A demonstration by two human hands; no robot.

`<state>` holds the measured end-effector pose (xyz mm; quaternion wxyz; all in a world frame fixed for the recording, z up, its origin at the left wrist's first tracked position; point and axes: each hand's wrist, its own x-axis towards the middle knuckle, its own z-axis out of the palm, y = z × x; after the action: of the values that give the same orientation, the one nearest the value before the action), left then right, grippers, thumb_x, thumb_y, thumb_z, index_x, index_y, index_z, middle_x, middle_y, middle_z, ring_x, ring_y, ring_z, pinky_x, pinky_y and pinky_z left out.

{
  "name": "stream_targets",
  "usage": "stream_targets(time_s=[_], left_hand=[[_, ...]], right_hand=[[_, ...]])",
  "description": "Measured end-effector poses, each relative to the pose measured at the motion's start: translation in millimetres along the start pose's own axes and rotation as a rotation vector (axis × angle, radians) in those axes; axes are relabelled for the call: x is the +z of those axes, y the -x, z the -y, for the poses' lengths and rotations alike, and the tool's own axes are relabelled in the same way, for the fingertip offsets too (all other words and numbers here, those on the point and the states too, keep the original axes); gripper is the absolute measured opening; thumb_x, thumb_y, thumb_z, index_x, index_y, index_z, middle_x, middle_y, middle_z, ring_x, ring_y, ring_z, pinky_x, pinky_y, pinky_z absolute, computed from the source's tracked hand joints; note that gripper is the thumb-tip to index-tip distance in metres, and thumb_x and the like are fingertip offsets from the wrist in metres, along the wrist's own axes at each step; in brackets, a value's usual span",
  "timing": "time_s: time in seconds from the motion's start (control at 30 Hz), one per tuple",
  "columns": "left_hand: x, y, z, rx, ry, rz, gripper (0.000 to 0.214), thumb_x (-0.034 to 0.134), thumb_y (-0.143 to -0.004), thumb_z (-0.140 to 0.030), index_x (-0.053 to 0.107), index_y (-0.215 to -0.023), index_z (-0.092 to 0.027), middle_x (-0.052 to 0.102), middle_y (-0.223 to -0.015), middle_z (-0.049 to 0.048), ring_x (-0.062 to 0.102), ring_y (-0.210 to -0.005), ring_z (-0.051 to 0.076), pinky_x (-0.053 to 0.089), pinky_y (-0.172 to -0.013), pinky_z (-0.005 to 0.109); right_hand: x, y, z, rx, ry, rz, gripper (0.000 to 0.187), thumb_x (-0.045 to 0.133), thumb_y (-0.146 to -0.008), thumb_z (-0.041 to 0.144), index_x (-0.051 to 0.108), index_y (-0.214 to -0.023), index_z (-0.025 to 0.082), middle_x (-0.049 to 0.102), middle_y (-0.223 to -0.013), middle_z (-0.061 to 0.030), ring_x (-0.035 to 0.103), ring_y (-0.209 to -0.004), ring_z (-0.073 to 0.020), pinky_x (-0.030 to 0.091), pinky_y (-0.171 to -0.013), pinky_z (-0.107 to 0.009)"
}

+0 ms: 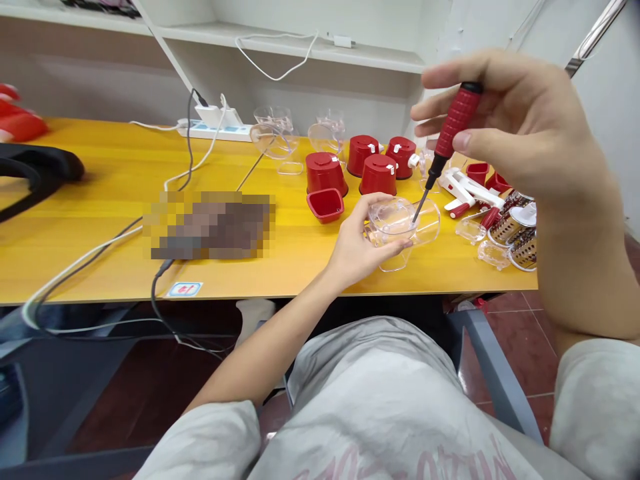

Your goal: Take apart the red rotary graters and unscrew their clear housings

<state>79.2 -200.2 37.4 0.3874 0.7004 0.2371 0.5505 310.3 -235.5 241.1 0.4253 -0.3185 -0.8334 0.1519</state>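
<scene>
The right hand (pixel 505 127) is closed narrow around a small red-handled screwdriver (pixel 456 120), and its tip reaches the clear plastic container (pixel 393 220) that the left hand (pixel 353 250) cradles in curved fingers, above the yellow surface (pixel 295 260). This plastic seems light and stiff, but slippery and maybe brittle, so the outer wall looks best for holding. A red square cup (pixel 325 205) sits near.

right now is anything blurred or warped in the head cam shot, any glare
Head view: a pixelated patch hides something on the yellow table; the wide lens swells the right hand; highlights glint on the clear plastic container in the left hand; the red-handled screwdriver looks sharp.
</scene>
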Motion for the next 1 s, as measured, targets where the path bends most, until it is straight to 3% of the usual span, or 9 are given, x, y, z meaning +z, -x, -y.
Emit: stream_targets(time_s=[0.13,0.23,0.3,0.37,0.47,0.57,0.67,0.87,1.0], left_hand=[[-0.7,0,-1,0.009,-0.013,0.007,0.086,0.112,-0.077,-0.049,0.067,-0.148,-0.029,0.079,-0.155,0.0134,0.08,-0.144,0.038,0.065,-0.124,0.055],[-1.8,0,-1,0.007,-0.013,0.018,0.086,0.112,-0.077,-0.049,0.067,-0.148,-0.029,0.078,-0.156,0.0131,0.079,-0.145,0.037,0.064,-0.124,0.055],[-2.3,-1,-1,0.007,-0.017,0.02,0.087,0.112,-0.077,-0.05,0.067,-0.148,-0.029,0.078,-0.156,0.0132,0.079,-0.144,0.037,0.064,-0.125,0.055],[-2.3,-1,-1,0.007,-0.021,0.018,0.087,0.112,-0.077,-0.05,0.067,-0.148,-0.028,0.078,-0.156,0.0135,0.079,-0.144,0.037,0.064,-0.124,0.054],[-2.0,-1,-2,0.006,-0.017,0.015,0.086,0.111,-0.078,-0.049,0.067,-0.148,-0.028,0.078,-0.156,0.0136,0.079,-0.144,0.037,0.064,-0.123,0.053],[-1.9,-1,-2,0.01,-0.018,0.015,0.086,0.112,-0.078,-0.05,0.067,-0.148,-0.028,0.079,-0.155,0.0132,0.079,-0.143,0.036,0.065,-0.122,0.053],[-2.1,-1,-3,0.012,-0.023,0.021,0.087,0.112,-0.077,-0.052,0.067,-0.148,-0.028,0.078,-0.155,0.0134,0.08,-0.141,0.036,0.065,-0.121,0.052],[-2.3,-1,-6,-0.005,-0.025,0.025,0.087,0.112,-0.078,-0.051,0.066,-0.148,-0.028,0.077,-0.157,0.0137,0.078,-0.144,0.036,0.064,-0.122,0.052],[-2.3,-1,-6,-0.006,-0.024,0.027,0.086,0.111,-0.079,-0.052,0.067,-0.148,-0.028,0.078,-0.157,0.0139,0.078,-0.144,0.036,0.064,-0.122,0.053]], right_hand=[[7,1,-7,-0.049,0.212,-0.18,0.044,0.1,-0.09,0.038,0.088,-0.132,0.034,0.082,-0.118,0.0005,0.078,-0.103,-0.0207,0.071,-0.086,-0.036],[7,2,-4,-0.027,-0.037,-0.08,0.066,0.103,-0.086,0.033,0.083,-0.148,0.04,0.084,-0.11,0.0046,0.082,-0.098,-0.0199,0.072,-0.091,-0.037],[6,3,-2,-0.001,-0.145,-0.008,0.062,0.1,-0.091,0.037,0.081,-0.15,0.043,0.086,-0.116,0.0047,0.086,-0.113,-0.0233,0.074,-0.1,-0.041],[6,4,-1,-0.011,-0.019,-0.046,0.045,0.096,-0.098,0.043,0.084,-0.141,0.041,0.084,-0.129,0.0039,0.084,-0.124,-0.0238,0.074,-0.098,-0.038],[9,4,-3,-0.083,0.199,-0.195,0.042,0.099,-0.095,0.048,0.086,-0.133,0.035,0.081,-0.131,0.003,0.079,-0.11,-0.0187,0.07,-0.084,-0.031],[11,5,-4,-0.064,0.022,-0.184,0.051,0.103,-0.092,0.047,0.086,-0.138,0.034,0.082,-0.117,0.0021,0.079,-0.098,-0.0186,0.073,-0.09,-0.037],[12,5,-4,-0.006,-0.194,-0.079,0.048,0.098,-0.097,0.052,0.084,-0.141,0.038,0.086,-0.118,0.0001,0.085,-0.111,-0.026,0.075,-0.106,-0.048],[12,6,-6,-0.053,0.214,-0.181,0.062,0.106,-0.087,0.051,0.081,-0.141,0.033,0.075,-0.114,0.0025,0.07,-0.09,-0.0131,0.065,-0.075,-0.028],[11,10,-2,-0.006,-0.114,-0.012,0.07,0.099,-0.095,0.063,0.072,-0.154,0.037,0.079,-0.115,0.0038,0.083,-0.112,-0.0194,0.073,-0.101,-0.039]])
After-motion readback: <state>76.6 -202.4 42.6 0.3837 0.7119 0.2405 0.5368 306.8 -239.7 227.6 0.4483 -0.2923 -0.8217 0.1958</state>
